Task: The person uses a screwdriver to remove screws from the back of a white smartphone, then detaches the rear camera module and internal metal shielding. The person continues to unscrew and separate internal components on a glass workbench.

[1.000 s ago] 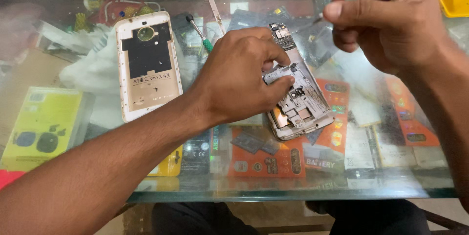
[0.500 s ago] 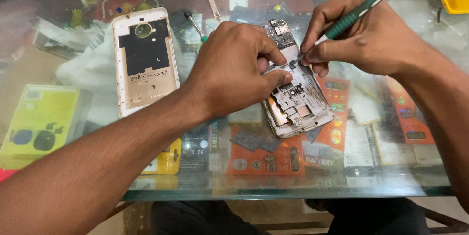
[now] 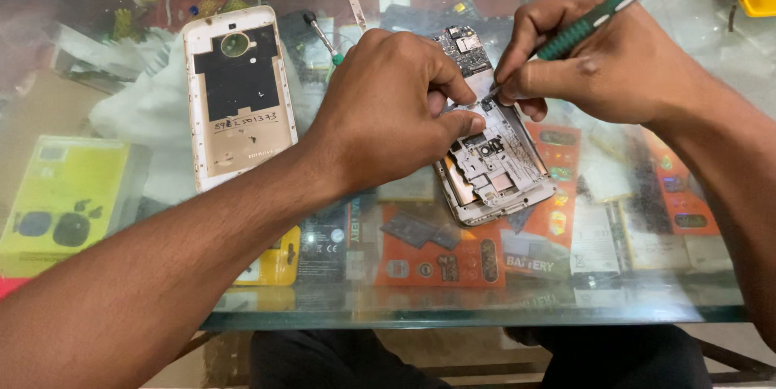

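The green-handled screwdriver (image 3: pixel 602 10) is being pinched near its lower end by the thumb and fingers of the right hand (image 3: pixel 614 65), which are closed tightly on the handle. The handle is running up toward 2 o'clock from the grip and is leaving the picture at the top right; the tip is being pointed down toward 8 o'clock, where it is meeting the upper half of the opened phone (image 3: pixel 493 146). The exact contact point is being hidden between the two thumbs.

The phone is being steadied by the left hand (image 3: pixel 396 106), which is being pressed on its left edge, with the thumb laid across the inner frame and the remaining fingers curled shut; no separate object is being seen inside that hand. The phone is lying flat on the glass tabletop (image 3: pixel 453 300), with its long axis running from 11 o'clock to 5 o'clock. Its upper end is being placed just beneath the right-hand grip, so the right hand is the nearer one to the work point.

At 9 o'clock from the phone, well apart, the detached back cover (image 3: pixel 238 98) is lying inner face up. A second small screwdriver (image 3: pixel 323 37) is lying between the cover and the left hand.
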